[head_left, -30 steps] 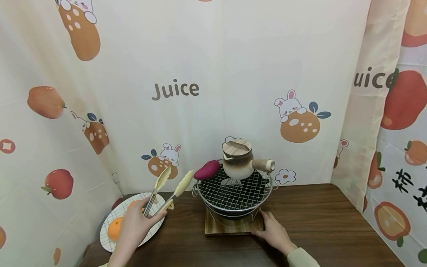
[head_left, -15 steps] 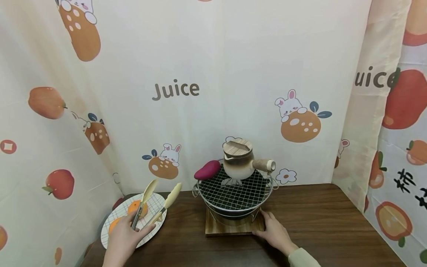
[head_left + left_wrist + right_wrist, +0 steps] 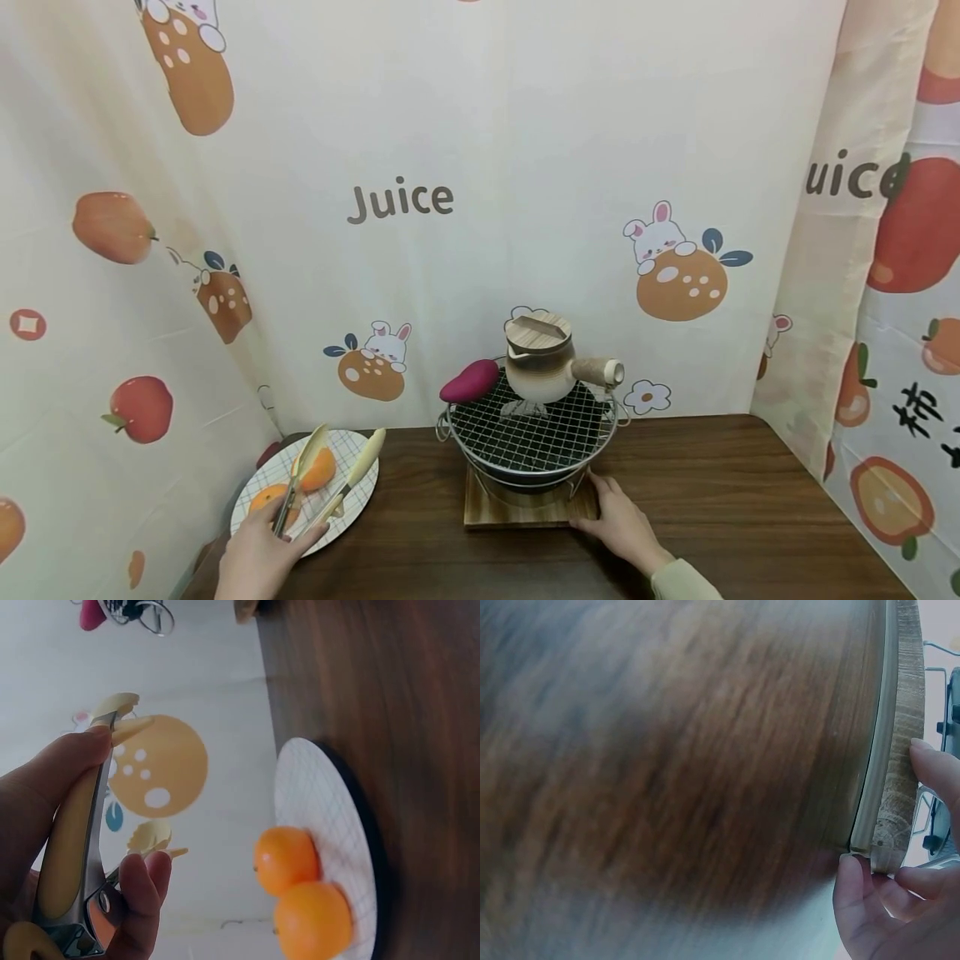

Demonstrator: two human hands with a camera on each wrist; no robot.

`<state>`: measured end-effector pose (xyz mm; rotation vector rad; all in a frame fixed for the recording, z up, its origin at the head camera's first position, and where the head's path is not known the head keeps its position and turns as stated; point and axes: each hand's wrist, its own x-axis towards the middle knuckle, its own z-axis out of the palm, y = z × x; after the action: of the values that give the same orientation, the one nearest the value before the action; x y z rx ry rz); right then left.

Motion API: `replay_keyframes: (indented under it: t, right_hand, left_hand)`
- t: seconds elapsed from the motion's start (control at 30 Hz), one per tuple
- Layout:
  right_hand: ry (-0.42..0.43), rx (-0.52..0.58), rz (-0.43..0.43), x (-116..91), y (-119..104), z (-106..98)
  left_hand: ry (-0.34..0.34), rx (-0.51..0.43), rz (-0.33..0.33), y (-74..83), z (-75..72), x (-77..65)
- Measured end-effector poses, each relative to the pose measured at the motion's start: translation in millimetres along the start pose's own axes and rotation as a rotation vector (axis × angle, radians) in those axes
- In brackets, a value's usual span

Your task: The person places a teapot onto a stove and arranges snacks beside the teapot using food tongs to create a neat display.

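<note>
My left hand [image 3: 258, 554] holds a pair of tongs [image 3: 285, 508] with cream tips spread apart. The tips hang above a round checked plate [image 3: 348, 446] on the left. Two oranges lie on the plate, a nearer orange [image 3: 313, 922] and a farther orange [image 3: 287, 860]; in the head view the tongs partly cover them. Nothing is between the tips. My right hand [image 3: 622, 525] grips the right front corner of a square wooden board [image 3: 517, 514], its fingertips on the board's edge [image 3: 902, 772] in the right wrist view. A round grill [image 3: 525, 450] with wire mesh stands on the board.
On the mesh sit a side-handled teapot [image 3: 540, 379] with a wooden lid and a magenta sweet-potato-shaped item [image 3: 468, 382]. The dark wooden table [image 3: 705, 500] ends at a printed curtain [image 3: 480, 275] behind and at both sides.
My left hand has lowered the tongs and moved them leftward and nearer, over the plate. The tips remain apart. My right hand has stayed on the board.
</note>
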<state>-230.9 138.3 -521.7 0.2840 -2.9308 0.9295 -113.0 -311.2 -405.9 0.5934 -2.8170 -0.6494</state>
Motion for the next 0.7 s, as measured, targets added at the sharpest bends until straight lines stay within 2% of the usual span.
replay_keyframes:
  t: [0.37,0.57,0.7]
  right_hand:
    - [0.003,0.003,0.002,-1.7,-1.4,-0.9]
    - [0.005,-0.002,0.000,-1.7,-2.2,-1.3]
    - [0.006,-0.002,0.000,-1.2,-1.6,-1.0]
  left_hand:
    - [0.017,0.057,-0.074,-28.0,4.4,-2.5]
    - [0.038,0.086,-0.181,-40.1,11.7,-0.8]
    - [0.064,0.083,-0.213,-46.6,14.3,-0.4]
